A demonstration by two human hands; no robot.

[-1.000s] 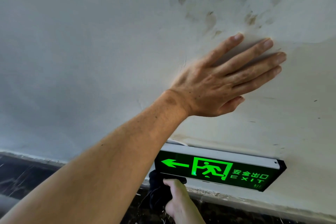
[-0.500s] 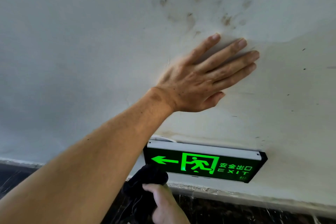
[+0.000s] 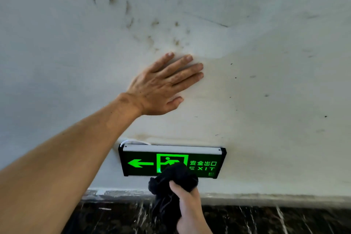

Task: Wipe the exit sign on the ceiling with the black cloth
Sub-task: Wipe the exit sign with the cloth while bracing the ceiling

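Observation:
The exit sign (image 3: 140, 163) hangs from the white ceiling, a black box with a lit green arrow, running figure and "EXIT" lettering. My right hand (image 3: 188, 207) grips a bunched black cloth (image 3: 171, 182) from below, and the cloth's top presses on the sign's lower middle, covering part of the running figure. My left hand (image 3: 161, 89) lies flat on the ceiling above the sign, fingers spread, holding nothing.
Dark smudges (image 3: 133, 21) mark the ceiling (image 3: 275, 81) above my left hand. A white cable (image 3: 131, 141) loops out at the sign's top left. Below the ceiling edge runs a dark marble wall (image 3: 266, 218).
My right hand has carried the cloth from the sign's lower left corner rightward and up onto the middle of its face. My left hand stays flat on the ceiling.

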